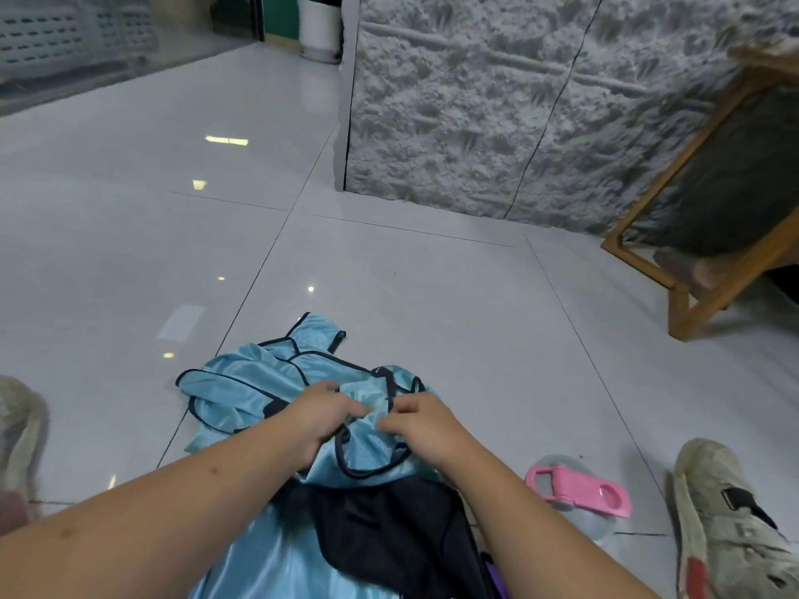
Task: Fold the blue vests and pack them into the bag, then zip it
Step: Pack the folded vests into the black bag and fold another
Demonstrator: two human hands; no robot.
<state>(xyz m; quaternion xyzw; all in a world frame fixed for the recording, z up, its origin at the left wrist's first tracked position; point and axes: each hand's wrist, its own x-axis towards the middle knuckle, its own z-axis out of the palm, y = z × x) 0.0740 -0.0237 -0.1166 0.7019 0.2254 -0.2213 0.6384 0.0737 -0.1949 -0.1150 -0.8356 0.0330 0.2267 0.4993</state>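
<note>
On the floor | both hands (376,419) pinch blue vest (367,451) | over black bag (389,525)

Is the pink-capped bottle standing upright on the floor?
No, the bottle lies on its side on the floor, beside the right hand.

Shiny satin-like cloth vests (242,382) lie on glossy smooth floor tiles (410,296), beside a rough-textured wall (475,123).

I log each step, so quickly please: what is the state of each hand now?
Left hand: closed, pinching the blue vest.
Right hand: closed, pinching the same blue vest.
</note>
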